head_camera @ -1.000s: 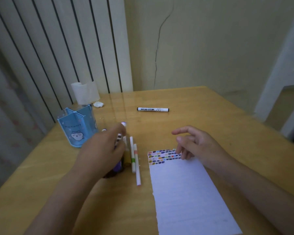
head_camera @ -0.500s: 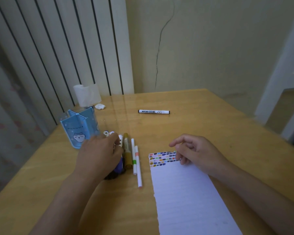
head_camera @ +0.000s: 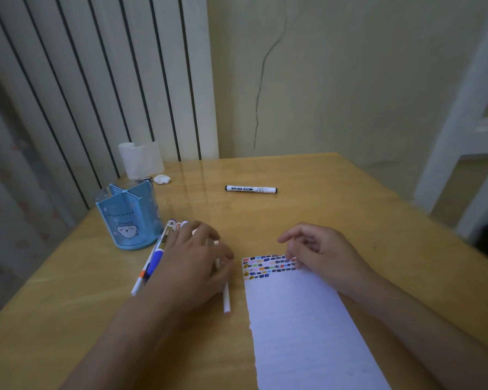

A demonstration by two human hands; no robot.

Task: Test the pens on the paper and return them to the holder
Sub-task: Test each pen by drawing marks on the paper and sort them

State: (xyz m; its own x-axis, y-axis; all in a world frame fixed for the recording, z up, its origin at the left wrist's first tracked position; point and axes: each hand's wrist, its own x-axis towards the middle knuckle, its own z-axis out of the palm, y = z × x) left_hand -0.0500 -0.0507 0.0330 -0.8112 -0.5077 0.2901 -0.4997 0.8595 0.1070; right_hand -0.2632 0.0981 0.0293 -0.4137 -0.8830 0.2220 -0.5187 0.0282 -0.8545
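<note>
My left hand (head_camera: 192, 266) lies palm down over a loose pile of pens on the wooden table, just right of the blue divided pen holder (head_camera: 127, 218). Its fingers curl onto a thin white pen (head_camera: 226, 299), whose lower end sticks out below the hand. A blue-barrelled pen (head_camera: 155, 261) and other pens poke out on the hand's left side. The white lined paper (head_camera: 302, 327) has rows of coloured test marks along its top. My right hand (head_camera: 319, 254) rests its loosely bent fingertips on that top edge and holds nothing.
A black-and-white marker (head_camera: 251, 189) lies alone further back on the table. A roll of tissue (head_camera: 140, 160) and a crumpled bit of tissue (head_camera: 162, 179) sit at the back left by the slatted wall. The table's right edge (head_camera: 423, 218) runs diagonally.
My left hand set down the pen it held raised, then slid right over the pile onto the thin white pen. The pens on its left now lie slanted. My right hand barely moved.
</note>
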